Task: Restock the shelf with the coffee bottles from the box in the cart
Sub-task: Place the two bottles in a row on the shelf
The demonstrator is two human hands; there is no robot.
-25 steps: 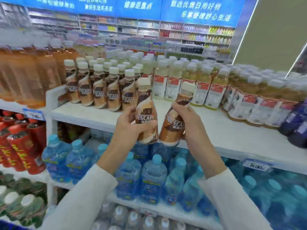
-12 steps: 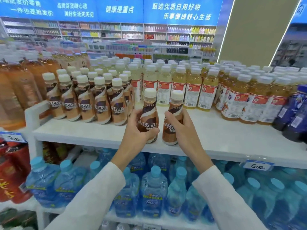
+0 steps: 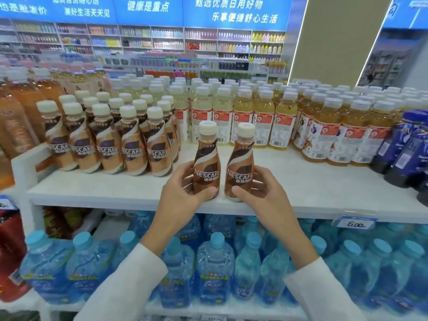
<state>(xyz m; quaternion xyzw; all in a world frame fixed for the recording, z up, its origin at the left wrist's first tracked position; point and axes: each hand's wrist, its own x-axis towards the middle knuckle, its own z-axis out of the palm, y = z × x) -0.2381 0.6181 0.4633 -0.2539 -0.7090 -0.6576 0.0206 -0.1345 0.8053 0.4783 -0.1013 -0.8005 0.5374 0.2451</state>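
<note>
Two brown Nescafe coffee bottles with cream caps stand upright side by side near the front edge of the white shelf [image 3: 324, 191]. My left hand [image 3: 178, 193] grips the left coffee bottle [image 3: 206, 161] low on its body. My right hand [image 3: 261, 193] grips the right coffee bottle [image 3: 240, 163] the same way. A stocked group of the same coffee bottles [image 3: 108, 144] stands in rows to their left. The box and the cart are out of view.
Yellow juice bottles [image 3: 243, 117] fill the shelf behind, orange-labelled ones [image 3: 347, 133] to the right, dark blue bottles [image 3: 407, 147] at far right. Large amber bottles [image 3: 20, 107] stand left. Blue water bottles [image 3: 215, 269] fill the lower shelf. A price tag [image 3: 355, 223] hangs below.
Both hands moved the two bottles from in front of the shelf edge onto the shelf; the tilted right bottle is now upright, and both stand with labels facing me.
</note>
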